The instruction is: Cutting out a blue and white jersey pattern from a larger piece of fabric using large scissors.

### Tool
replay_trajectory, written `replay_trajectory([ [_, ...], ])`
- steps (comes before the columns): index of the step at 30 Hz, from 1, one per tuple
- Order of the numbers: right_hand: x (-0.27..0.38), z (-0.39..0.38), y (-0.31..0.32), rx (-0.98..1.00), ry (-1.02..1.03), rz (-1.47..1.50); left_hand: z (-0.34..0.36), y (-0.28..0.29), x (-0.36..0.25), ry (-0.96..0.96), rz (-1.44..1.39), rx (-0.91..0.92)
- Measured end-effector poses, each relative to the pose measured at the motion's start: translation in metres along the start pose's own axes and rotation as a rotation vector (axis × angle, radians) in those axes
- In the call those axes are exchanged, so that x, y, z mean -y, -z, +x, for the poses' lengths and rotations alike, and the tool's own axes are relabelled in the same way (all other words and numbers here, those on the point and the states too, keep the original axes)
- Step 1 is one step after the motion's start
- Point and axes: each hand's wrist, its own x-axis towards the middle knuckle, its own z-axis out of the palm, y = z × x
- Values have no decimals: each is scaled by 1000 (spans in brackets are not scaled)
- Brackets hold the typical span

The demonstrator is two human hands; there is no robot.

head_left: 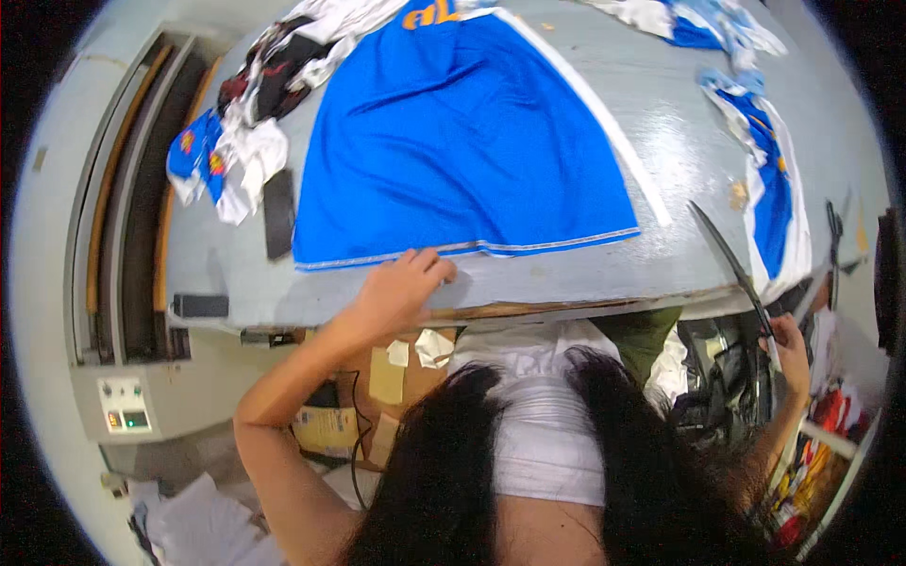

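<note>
A blue fabric panel (462,160) with orange lettering at the top, a white strip down its right side and a trimmed hem lies spread on the grey table (528,283). My left hand (411,283) is at the table's front, its slightly curled fingers apart, resting at the hem left of centre. At the right edge, my right hand (788,349) grips a long, dark, blade-like tool (727,255), angled up onto the table; I cannot make out whether it is scissors.
Crumpled garments (250,160) and dark flat objects (278,212) lie at the left; more blue-and-white fabric (774,189) at the right and back. A machine (123,406) with long rollers stands beyond the left edge. Cardboard (387,377), bags and piled cloth are below the table.
</note>
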Motion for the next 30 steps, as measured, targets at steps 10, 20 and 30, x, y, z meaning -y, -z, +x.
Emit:
replay_trajectory([
  [10,11,20,-2,93,-56,47,17,20,31,-51,-135,287],
  [20,45,11,-22,15,21,130,60,-41,-66,-486,281,-455],
  [30,46,-1,-26,-37,33,314,170,-57,-175,-735,12,-635],
])
